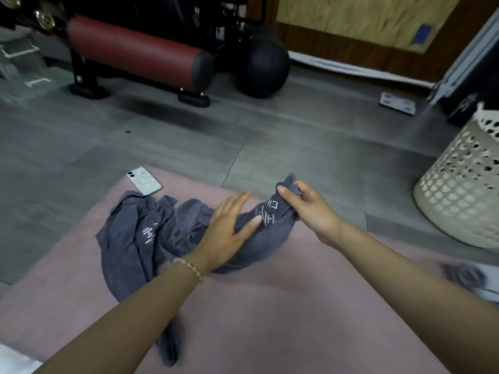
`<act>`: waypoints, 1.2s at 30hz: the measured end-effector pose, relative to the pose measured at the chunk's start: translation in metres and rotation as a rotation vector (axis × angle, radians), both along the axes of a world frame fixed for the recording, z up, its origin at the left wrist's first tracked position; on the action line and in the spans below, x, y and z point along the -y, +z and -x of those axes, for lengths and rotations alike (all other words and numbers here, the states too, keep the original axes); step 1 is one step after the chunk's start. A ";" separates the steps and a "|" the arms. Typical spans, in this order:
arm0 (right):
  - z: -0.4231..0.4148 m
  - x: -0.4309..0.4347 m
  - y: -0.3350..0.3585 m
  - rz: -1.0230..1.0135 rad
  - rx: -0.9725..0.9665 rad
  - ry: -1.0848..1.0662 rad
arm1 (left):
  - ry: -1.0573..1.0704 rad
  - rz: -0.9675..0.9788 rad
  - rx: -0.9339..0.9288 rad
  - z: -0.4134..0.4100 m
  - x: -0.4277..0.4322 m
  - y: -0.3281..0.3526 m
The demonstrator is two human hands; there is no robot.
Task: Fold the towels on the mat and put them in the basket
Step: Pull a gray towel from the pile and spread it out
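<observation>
Two crumpled dark grey towels with white embroidery lie on the pink mat (270, 306). One towel (129, 238) is spread loosely on the left. My right hand (310, 209) pinches a raised corner of the other towel (267, 238). My left hand (229, 228) rests flat on that same towel with fingers spread. The beige perforated basket (459, 190) stands on the floor at the far right, off the mat.
A white phone (144, 180) lies face down on the mat's far left corner. Gym equipment with a red padded roller (135, 52) and a black ball (263, 66) stands behind. A grey cloth (464, 275) shows at the right edge. Grey floor surrounds the mat.
</observation>
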State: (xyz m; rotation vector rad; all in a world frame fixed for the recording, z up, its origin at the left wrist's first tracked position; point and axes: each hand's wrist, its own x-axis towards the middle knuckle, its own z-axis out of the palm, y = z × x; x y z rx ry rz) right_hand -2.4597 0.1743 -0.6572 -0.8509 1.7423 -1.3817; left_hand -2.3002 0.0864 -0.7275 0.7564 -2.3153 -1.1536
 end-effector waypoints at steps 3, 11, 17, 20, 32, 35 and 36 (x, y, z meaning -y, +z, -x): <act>0.006 -0.032 0.065 0.043 0.011 0.001 | -0.078 -0.156 -0.143 0.029 -0.037 0.064; 0.027 -0.154 0.203 0.152 -0.087 -0.151 | -0.257 -0.337 -0.229 0.069 -0.139 0.197; 0.029 -0.252 0.208 0.052 -0.066 -0.058 | -0.324 -0.478 -0.121 0.081 -0.212 0.223; 0.022 -0.288 0.210 0.048 -0.028 0.034 | -0.337 -0.467 -0.003 0.087 -0.241 0.232; 0.027 -0.373 0.201 -0.181 -0.085 0.058 | -0.365 -0.236 -0.159 0.084 -0.293 0.231; 0.017 -0.375 0.198 -0.322 -0.084 0.191 | -0.502 -0.129 -0.202 0.078 -0.296 0.242; 0.012 -0.372 0.198 -0.316 -0.090 0.220 | -0.534 -0.091 -0.199 0.077 -0.298 0.247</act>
